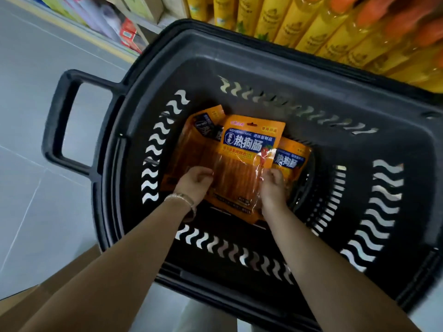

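Observation:
Both my arms reach down into a black plastic shopping basket (pixel 263 68). My left hand (pixel 195 183) and my right hand (pixel 273 188) grip the two long sides of an orange snack packet (pixel 242 164) with a blue label, held flat near the basket's floor. A second orange packet (pixel 196 142) lies under it to the left. A third orange packet (pixel 291 161) lies under it to the right. A bracelet sits on my left wrist.
The basket's pull handle (pixel 60 121) sticks out to the left over grey floor tiles. A shelf of yellow bottles (pixel 335 32) with orange caps stands beyond the basket. Boxed goods (pixel 107 20) fill a low shelf at upper left. A cardboard box (pixel 36 295) lies at lower left.

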Motion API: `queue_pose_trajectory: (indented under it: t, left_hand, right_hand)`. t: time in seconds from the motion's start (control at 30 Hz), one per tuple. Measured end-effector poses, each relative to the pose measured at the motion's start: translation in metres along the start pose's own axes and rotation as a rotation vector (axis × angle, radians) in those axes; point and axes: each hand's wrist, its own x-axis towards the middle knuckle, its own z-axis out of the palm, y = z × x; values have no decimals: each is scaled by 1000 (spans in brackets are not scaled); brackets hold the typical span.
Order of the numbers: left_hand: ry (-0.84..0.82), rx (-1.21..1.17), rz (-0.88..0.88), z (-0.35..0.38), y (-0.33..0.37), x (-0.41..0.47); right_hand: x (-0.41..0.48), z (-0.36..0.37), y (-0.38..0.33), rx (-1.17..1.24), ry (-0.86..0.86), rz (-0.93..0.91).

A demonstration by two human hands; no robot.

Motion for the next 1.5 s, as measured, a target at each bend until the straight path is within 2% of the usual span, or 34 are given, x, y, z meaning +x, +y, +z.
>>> queue_pose_trajectory:
  t: [0.13, 0.23, 0.33, 0.4, 0.5, 0.57, 0.77, 0.93, 1.03, 1.1, 1.2, 1.3, 1.37, 1.5]
  left_hand:
    - [-9, -70, 6, 6, 7, -4]
    - [-224, -263, -11, 7, 18, -6]
    - [-370, -439, 5, 9, 25, -4]
    - [-308, -512, -2, 14, 26, -2]
    - [-112, -428, -38, 23, 17, 9]
    - [-64, -395, -55, 25, 10, 19]
    - [71, -415, -98, 23, -7, 47]
    - [63, -418, -98, 24, -5, 49]
    - [33, -383, -79, 25, -1, 47]
    - [31, -380, -86, 28, 0, 46]
    - [33, -389, -89, 30, 2, 45]
    - [18, -377, -84, 27, 4, 42]
    - [9, -412, -109, 24, 8, 37]
    - [39, -424, -99, 22, 25, 22]
  right_hand:
    - [-9, -40, -10, 123, -102, -19]
    - [-11, -56, -16, 278, -300, 32]
    - [-4, -57, -17, 292, -415, 98]
    - [7, -56, -11, 236, -375, 119]
    - [37, -60, 12, 130, -124, 117]
    - [58, -65, 28, 71, -11, 127]
    - [98, -62, 45, -112, 24, 129]
    - [100, -53, 49, -124, 70, 145]
    - [93, -48, 53, -391, -15, 96]
    - [89, -40, 60, -475, -16, 18]
    - [82, -34, 63, -338, 24, -69]
    - [78, -41, 55, -55, 2, -26]
    - [75, -51, 48, 90, 50, -20]
    - [67, -72, 31, 188, 164, -24]
